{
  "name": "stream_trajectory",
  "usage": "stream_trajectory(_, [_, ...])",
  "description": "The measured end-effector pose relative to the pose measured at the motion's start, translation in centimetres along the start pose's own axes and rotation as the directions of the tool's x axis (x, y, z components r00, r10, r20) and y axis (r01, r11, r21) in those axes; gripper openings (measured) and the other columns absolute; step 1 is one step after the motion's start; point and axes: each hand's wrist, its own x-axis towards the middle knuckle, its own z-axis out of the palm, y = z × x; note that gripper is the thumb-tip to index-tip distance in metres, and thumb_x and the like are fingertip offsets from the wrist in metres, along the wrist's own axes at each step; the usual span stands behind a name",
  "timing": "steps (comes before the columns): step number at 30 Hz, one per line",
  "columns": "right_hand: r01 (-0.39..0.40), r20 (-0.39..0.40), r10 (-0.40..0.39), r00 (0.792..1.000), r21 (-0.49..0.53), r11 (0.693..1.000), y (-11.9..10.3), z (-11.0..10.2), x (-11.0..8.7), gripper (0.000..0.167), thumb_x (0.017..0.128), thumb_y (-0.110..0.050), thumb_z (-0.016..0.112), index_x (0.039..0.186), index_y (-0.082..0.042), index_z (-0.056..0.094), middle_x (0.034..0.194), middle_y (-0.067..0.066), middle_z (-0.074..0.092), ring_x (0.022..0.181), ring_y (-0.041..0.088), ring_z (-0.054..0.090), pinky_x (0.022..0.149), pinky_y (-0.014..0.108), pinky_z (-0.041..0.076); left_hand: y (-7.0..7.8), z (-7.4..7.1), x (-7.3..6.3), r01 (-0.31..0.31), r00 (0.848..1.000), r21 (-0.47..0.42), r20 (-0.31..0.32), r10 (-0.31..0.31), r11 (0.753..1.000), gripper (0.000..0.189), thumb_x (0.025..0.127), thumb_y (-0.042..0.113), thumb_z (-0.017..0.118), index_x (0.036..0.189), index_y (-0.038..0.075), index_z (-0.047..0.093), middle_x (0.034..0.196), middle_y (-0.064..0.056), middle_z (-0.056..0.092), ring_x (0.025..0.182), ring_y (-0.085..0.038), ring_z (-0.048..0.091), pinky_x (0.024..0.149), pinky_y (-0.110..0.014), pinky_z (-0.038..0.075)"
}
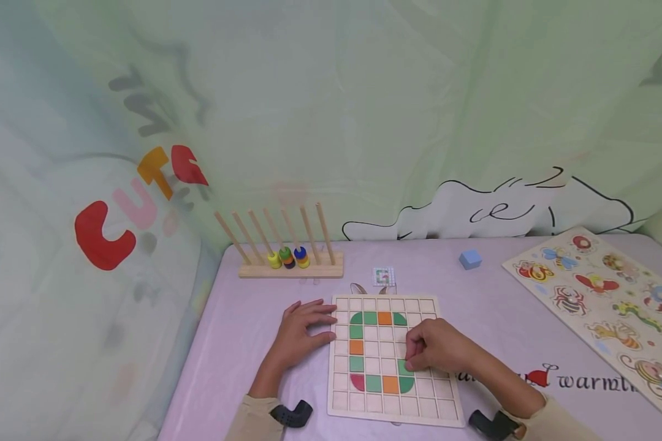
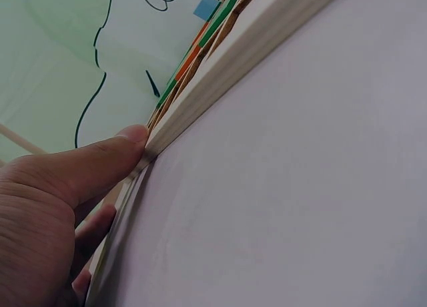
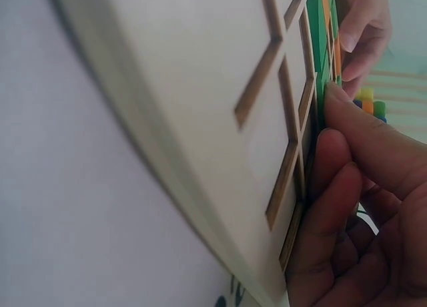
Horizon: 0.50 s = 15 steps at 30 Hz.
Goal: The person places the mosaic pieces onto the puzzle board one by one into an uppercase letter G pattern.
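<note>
A square wooden grid board (image 1: 375,410) lies on the table, with a ring of green, orange and red tiles set in its cells. At the ring's right side my right hand (image 1: 436,346) pinches a green tile (image 1: 404,367), fingers bent and thumb tip on it. The right wrist view has this thumb (image 3: 360,123) against green, the tile partly hidden. My left hand (image 1: 303,334) rests flat beside the board's left edge, its fingers spread and touching it. In the left wrist view the left thumb (image 2: 110,163) lies on the board's rim.
Behind the board lies a small pattern card (image 1: 384,276). A peg stand (image 1: 292,269) with coloured rings on some rods is at the back left. A blue block (image 1: 471,260) sits back right, left of an insect puzzle board (image 1: 579,282). Curtains enclose the table.
</note>
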Motion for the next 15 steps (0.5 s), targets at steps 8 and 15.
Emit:
stream_trajectory(8, [0.0, 0.003, 0.0, 1.0, 0.007, 1.0, -0.09, -0.13, -0.1, 0.022, 0.077, -0.016, 0.088, 0.071, -0.019, 0.067, 0.062, -0.009, 0.058, 0.061, 0.006, 0.051, 0.054, 0.021, 0.041, 0.02, -0.01, -0.01, -0.011, 1.0, -0.007, -0.003, 0.011, 1.0, 0.028, 0.087, 0.033, 0.081, 0.113, 0.024, 0.078, 0.136, 0.011, 0.068, 0.143, -0.019, 0.05, 0.124, -0.057, 0.02])
stream_trajectory(15, [0.007, 0.015, -0.007, 1.0, 0.012, 1.0, -0.12, -0.59, -0.41, 0.02, 0.077, -0.017, 0.088, 0.073, -0.018, 0.068, 0.063, -0.007, 0.06, 0.062, 0.006, 0.051, 0.055, 0.021, 0.043, -0.16, 0.09, -0.01, -0.021, 1.0, -0.001, -0.007, 0.021, 1.0, 0.028, 0.087, 0.034, 0.081, 0.113, 0.024, 0.078, 0.136, 0.012, 0.068, 0.142, -0.018, 0.05, 0.124, -0.057, 0.021])
